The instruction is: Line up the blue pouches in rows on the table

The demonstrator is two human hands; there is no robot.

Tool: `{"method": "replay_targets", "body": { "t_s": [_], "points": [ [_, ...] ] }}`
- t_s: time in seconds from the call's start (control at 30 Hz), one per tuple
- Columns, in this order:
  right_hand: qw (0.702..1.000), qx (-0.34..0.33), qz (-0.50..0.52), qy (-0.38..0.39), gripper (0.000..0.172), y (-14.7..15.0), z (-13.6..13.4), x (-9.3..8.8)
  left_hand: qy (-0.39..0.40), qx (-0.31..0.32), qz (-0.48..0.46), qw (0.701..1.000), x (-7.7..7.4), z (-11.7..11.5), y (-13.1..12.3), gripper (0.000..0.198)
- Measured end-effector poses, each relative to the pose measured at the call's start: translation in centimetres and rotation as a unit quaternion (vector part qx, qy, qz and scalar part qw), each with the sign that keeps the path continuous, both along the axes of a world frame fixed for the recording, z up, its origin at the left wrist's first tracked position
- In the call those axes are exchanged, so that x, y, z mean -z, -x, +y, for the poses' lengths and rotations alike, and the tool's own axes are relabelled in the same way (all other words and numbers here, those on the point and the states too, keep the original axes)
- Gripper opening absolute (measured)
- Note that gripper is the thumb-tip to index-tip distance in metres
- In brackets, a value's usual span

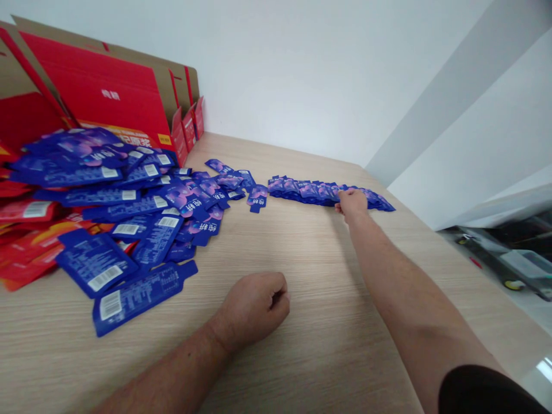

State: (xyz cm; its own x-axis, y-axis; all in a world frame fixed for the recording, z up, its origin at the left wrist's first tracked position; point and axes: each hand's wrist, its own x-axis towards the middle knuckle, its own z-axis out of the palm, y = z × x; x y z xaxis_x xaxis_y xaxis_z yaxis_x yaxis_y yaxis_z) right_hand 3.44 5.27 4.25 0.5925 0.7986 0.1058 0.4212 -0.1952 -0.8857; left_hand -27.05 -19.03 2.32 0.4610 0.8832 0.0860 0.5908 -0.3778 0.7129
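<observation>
My left hand [254,305] rests on the wooden table [328,322] as a loose fist with nothing visible in it, just right of a flat blue pouch [138,296]. My right hand [352,204] is stretched far out and lies on a row of overlapping blue and purple pouches [310,191] near the table's far edge. Its fingers curl down onto the row, pressing or pinching a pouch there. A large loose pile of the same blue pouches [129,195] spreads over the left of the table.
Red pouches [30,241] lie under and beside the pile at the far left. Flattened red and brown cardboard boxes [107,92] lean against the white wall. The table's right edge drops off to a floor with some objects [517,264].
</observation>
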Motion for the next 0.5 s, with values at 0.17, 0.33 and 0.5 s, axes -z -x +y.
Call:
{"method": "replay_targets", "body": {
  "t_s": [0.17, 0.33, 0.5],
  "points": [
    [0.993, -0.102, -0.056, -0.013, 0.015, 3.0, -4.8, -0.7, -0.006, 0.003, 0.006, 1.0, -0.2, 0.0, -0.2, 0.013],
    [0.938, -0.325, -0.108, 0.052, 0.01, 8.8, -8.9, -0.8, -0.031, 0.008, 0.018, 0.999, -0.2, -0.1, -0.4, 0.015],
    [0.858, -0.45, -0.242, 0.055, 0.013, 14.5, -10.1, -0.6, -0.052, 0.005, 0.03, 0.998, -0.1, -0.2, -0.5, 0.015]
  ]
}}
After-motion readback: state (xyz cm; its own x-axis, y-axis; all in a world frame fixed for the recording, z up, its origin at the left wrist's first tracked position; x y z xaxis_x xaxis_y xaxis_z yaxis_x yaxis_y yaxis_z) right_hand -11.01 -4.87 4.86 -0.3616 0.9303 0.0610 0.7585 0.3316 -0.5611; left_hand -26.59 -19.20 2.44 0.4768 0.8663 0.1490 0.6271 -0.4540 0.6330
